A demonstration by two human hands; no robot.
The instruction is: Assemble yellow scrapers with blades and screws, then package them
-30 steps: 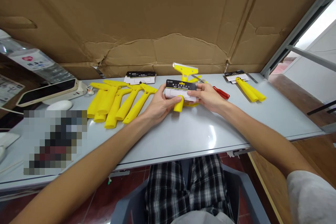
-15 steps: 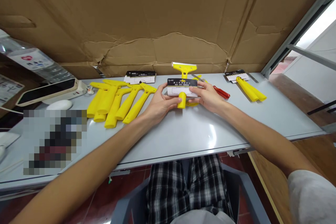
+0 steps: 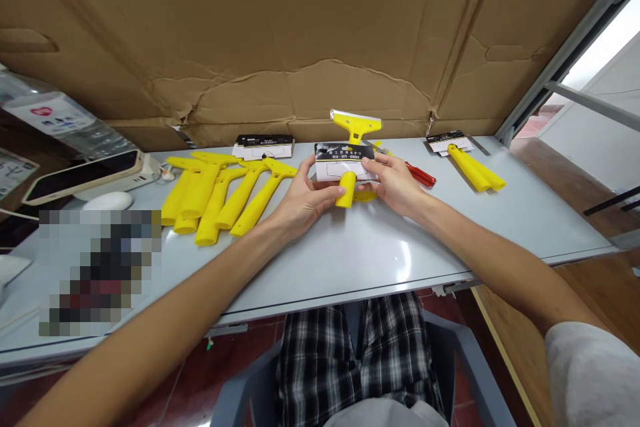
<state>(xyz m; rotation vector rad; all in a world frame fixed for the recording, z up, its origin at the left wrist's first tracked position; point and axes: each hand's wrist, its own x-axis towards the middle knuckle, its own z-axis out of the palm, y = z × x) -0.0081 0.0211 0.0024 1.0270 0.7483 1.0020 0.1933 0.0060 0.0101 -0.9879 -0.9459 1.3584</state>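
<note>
A yellow scraper [image 3: 356,125] with a metal edge on its head stands out in front of me, its handle end towards me. A black-and-white printed card [image 3: 336,167] sits around its handle, the handle passing through it. My left hand [image 3: 307,197] is closed on the scraper, thumb against the handle's lower end and fingers by the card's left edge. With thumb on the front and fingers behind, my right hand [image 3: 395,180] grips the card's right side. Part of another yellow piece [image 3: 365,196] shows on the table below the hands.
Several yellow scraper handles [image 3: 207,193] lie in a group at left, with stacked cards [image 3: 264,147] behind. Red-handled tool [image 3: 420,175] lies right of my hands. Further right are two carded yellow scrapers [image 3: 467,167]. A phone [image 3: 83,177] leans at left; cardboard [image 3: 300,27] walls the back.
The scraper's head has tilted and shifted slightly right, and the card now sits a little askew. Both hands keep their hold.
</note>
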